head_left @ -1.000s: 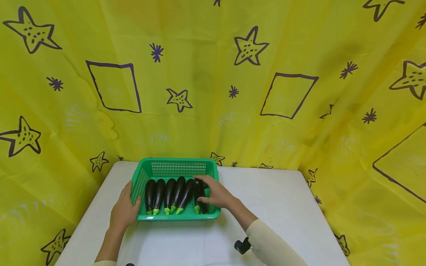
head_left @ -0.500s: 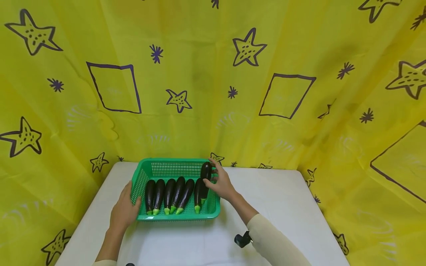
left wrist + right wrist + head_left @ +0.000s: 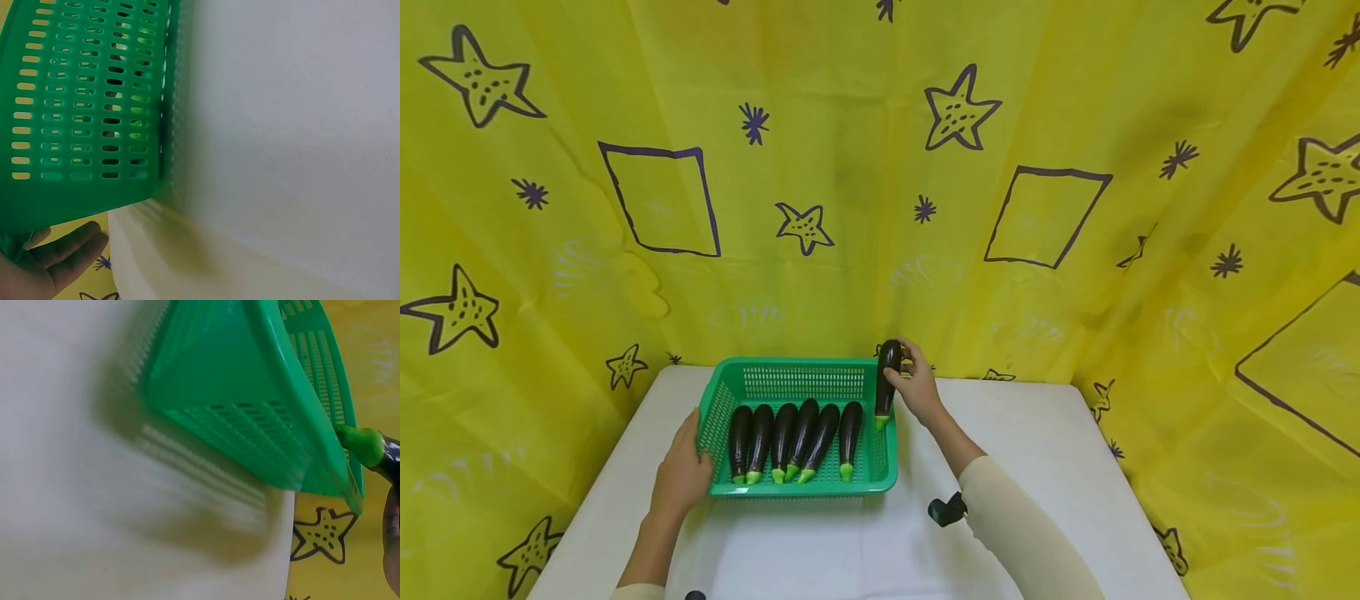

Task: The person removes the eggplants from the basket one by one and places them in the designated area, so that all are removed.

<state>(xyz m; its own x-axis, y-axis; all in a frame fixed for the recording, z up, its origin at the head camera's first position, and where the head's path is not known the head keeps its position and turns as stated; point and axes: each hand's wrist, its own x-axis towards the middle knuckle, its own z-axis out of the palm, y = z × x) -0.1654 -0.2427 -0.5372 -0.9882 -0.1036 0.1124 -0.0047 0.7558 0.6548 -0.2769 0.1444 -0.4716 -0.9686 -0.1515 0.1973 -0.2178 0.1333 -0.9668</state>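
Note:
A green plastic basket (image 3: 805, 490) with slotted walls holds several dark purple eggplants (image 3: 782, 437), laid side by side with their green stem ends toward the front. One of them lies a little apart on the right. Over the basket's right rim, my right hand (image 3: 917, 387) holds another eggplant (image 3: 886, 379) upright between thumb and fingers, stem end down. That green stem (image 3: 362, 444) overlaps the rim in the right wrist view. My left hand (image 3: 681, 475) grips the basket's left rim, thumb at the top edge; its fingers (image 3: 78, 253) show outside the wall.
The basket stands on a white-covered table (image 3: 1000, 450), toward its back left. A yellow curtain (image 3: 865, 300) with drawn stars and frames hangs behind and along both sides. A small black device (image 3: 947, 510) sits at the right sleeve.
My right hand has lifted an eggplant from the basket's right end and carried it up and right to the rim. My left hand has stayed at the left rim.

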